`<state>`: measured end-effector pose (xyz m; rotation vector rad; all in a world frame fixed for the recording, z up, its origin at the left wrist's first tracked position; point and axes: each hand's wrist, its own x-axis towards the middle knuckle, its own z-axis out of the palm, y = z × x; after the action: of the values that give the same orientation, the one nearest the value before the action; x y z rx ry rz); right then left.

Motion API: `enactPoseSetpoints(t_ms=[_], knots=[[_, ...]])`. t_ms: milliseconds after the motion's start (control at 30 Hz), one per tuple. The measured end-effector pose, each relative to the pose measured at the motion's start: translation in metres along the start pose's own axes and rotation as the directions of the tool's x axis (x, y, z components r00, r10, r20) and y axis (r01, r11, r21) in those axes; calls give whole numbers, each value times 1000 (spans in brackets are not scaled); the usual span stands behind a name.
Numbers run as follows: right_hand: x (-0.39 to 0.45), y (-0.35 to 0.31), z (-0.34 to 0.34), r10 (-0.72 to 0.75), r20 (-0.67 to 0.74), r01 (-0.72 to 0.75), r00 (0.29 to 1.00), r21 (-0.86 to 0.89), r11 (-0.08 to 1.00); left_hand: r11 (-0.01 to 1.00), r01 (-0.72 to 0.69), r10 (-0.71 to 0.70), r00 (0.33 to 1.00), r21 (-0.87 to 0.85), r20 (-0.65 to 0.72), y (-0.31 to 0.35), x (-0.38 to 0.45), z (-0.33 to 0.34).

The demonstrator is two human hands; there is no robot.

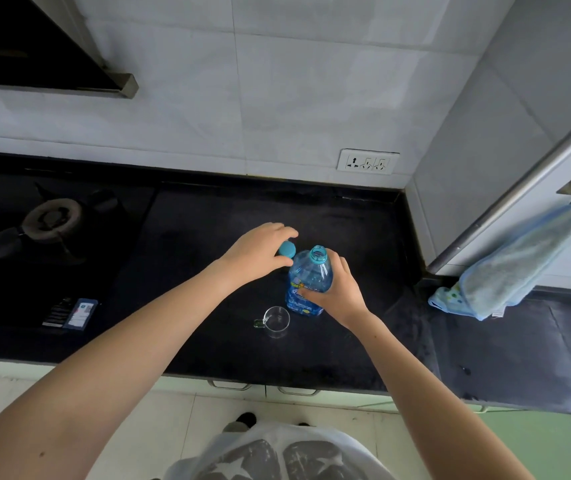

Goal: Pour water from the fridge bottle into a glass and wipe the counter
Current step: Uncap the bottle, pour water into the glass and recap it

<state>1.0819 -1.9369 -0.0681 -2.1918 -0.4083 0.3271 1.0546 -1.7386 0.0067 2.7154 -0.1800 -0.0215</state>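
On the dark counter (208, 216) the bottle (308, 282) stands upright and uncapped, the right hand (337, 291) wrapped around its body. The left hand (260, 251) pinches the cap (287, 249) just beside it. The glass (276, 320), touching the bottle's base, looks empty: pouring and wiping remain. The cloth (512, 268) hangs well right; the stove (52, 216) sits left, nothing blocking.

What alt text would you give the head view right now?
Right hand grips an uncapped blue water bottle upright on a dark counter, while the left hand holds its blue cap beside it. An empty glass cup stands in front; a blue cloth hangs at right.
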Motion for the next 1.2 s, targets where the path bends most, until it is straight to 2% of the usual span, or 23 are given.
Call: enactPoseSetpoints(t_ms=[233,467,700,867,1000,1100,1200], knots=[[-2,-1,6,25,-48,-26,999,-17,1000,975,168,-157,984,-142,85,-57,-30,57],[-5,-3,13,60,-112,-62,992,-12,998,951,285,-262,949,-121,176,-94,-59,106],[-4,-5,17,86,-133,-90,987,-24,996,951,258,-235,962,-170,141,-111,-67,123],[-6,-6,19,96,-137,-100,986,-21,995,954,248,-220,962,-170,164,-114,-69,120],[-6,-6,20,107,-134,-110,985,-14,994,979,129,-92,970,-155,227,-110,-72,114],[-6,-6,20,112,-134,-114,985,-9,993,969,116,-50,956,-219,288,-97,-74,114],[-6,-7,21,112,-136,-115,984,-12,993,943,147,-67,962,-298,263,-81,-74,120]])
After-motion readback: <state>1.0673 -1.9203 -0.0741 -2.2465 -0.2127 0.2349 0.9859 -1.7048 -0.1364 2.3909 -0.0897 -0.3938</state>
